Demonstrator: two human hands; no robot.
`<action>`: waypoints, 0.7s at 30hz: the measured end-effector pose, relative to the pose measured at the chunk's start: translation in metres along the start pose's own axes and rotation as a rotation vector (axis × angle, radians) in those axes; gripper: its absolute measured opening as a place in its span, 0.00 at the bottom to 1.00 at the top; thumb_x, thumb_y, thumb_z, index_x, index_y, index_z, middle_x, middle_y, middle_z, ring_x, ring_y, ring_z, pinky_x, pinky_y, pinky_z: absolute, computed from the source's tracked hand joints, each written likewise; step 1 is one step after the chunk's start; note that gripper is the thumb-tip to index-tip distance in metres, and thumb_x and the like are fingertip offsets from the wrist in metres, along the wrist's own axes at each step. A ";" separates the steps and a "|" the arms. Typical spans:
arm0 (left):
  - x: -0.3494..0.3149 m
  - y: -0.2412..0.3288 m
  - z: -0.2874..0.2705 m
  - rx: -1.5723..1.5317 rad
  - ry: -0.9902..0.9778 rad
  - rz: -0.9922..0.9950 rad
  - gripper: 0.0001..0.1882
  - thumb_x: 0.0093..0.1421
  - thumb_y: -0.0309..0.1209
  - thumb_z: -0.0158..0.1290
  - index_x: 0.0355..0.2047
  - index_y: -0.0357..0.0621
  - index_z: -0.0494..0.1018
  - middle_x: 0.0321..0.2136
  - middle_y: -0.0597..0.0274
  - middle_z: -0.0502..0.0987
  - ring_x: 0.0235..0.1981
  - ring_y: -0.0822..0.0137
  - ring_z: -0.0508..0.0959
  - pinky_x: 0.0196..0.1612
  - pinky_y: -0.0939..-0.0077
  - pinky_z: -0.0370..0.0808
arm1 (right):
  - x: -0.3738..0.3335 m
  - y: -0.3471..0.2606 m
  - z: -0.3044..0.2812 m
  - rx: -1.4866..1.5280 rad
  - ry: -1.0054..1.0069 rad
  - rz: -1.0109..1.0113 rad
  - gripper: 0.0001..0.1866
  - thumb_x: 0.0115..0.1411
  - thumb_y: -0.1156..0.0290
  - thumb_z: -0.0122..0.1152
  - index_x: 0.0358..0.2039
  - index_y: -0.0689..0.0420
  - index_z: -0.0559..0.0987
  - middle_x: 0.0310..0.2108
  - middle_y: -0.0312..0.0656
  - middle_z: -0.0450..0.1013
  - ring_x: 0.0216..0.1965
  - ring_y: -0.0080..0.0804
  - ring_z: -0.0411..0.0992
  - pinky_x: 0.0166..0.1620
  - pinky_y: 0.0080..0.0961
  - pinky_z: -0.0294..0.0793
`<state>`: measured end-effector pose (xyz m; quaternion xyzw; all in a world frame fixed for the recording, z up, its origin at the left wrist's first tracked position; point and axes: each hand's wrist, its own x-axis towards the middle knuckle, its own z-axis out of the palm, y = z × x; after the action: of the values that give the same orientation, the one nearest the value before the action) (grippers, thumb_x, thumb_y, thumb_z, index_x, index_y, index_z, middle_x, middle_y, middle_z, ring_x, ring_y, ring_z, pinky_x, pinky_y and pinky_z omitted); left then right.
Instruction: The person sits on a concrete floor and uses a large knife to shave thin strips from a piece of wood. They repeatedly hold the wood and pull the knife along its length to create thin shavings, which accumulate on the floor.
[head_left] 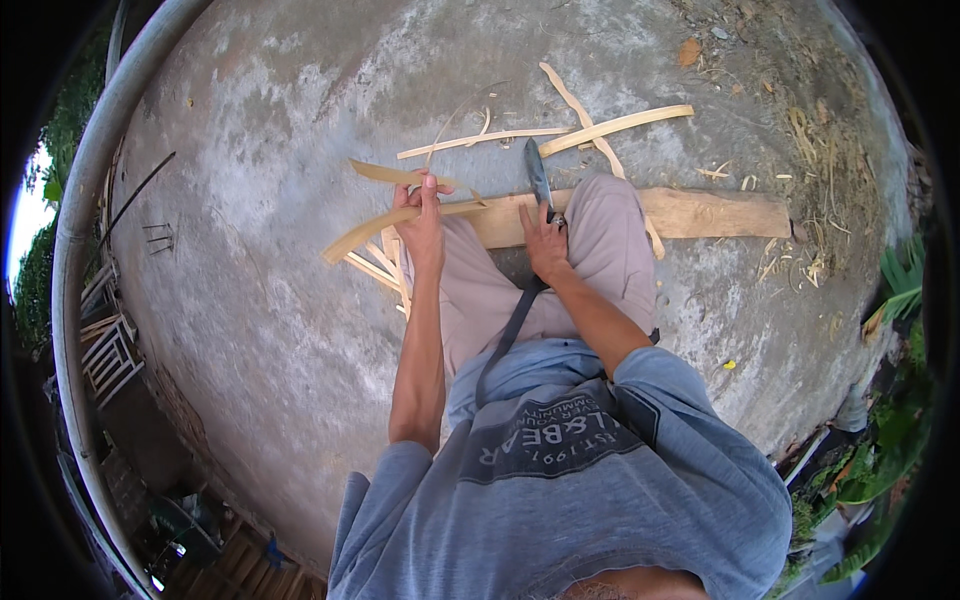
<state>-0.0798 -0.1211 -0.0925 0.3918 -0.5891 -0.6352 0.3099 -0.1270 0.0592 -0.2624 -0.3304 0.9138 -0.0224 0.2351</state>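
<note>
My left hand (pixel 424 222) is closed around two pale bamboo strips, an upper strip (pixel 376 173) and a wider lower strip (pixel 362 236). Their right ends come close together over the plank; whether they are joined there I cannot tell. My right hand (pixel 546 245) grips a knife by its handle, mostly hidden by the fingers. The dark, broad knife blade (pixel 537 172) points away from me, over the wooden plank (pixel 715 213). This plank lies crosswise at my knees, partly covered by my trouser legs.
Beyond the plank, a long bamboo strip (pixel 625 127) crosses other strips on the concrete floor (pixel 270 330). More strips (pixel 380 264) lie by my left leg. Shavings (pixel 815 268) are scattered at the right. A grey pipe (pixel 72 290) curves along the left, green plants (pixel 895 440) at the right.
</note>
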 end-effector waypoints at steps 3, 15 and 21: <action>0.003 -0.002 -0.002 -0.002 -0.007 -0.012 0.18 0.69 0.42 0.57 0.48 0.40 0.71 0.27 0.57 0.81 0.23 0.80 0.64 0.27 0.82 0.60 | 0.002 0.003 -0.016 0.227 0.047 0.027 0.42 0.55 0.77 0.62 0.70 0.50 0.57 0.64 0.61 0.54 0.50 0.53 0.74 0.52 0.39 0.75; 0.001 0.000 0.009 0.052 -0.024 0.021 0.17 0.70 0.42 0.55 0.49 0.42 0.70 0.28 0.60 0.82 0.22 0.83 0.62 0.27 0.84 0.58 | -0.113 0.064 -0.160 0.928 -0.403 -0.193 0.27 0.62 0.66 0.62 0.58 0.67 0.71 0.39 0.54 0.78 0.38 0.46 0.78 0.43 0.36 0.77; -0.005 -0.003 0.010 0.072 -0.040 0.053 0.17 0.70 0.39 0.55 0.51 0.41 0.70 0.28 0.62 0.83 0.24 0.83 0.65 0.30 0.84 0.60 | -0.097 0.041 -0.145 0.735 -0.139 -0.441 0.30 0.64 0.68 0.60 0.64 0.62 0.68 0.46 0.62 0.75 0.46 0.61 0.74 0.51 0.44 0.73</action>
<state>-0.0857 -0.1111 -0.0952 0.3740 -0.6279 -0.6128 0.3006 -0.1509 0.1342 -0.1016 -0.4126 0.7348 -0.3736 0.3876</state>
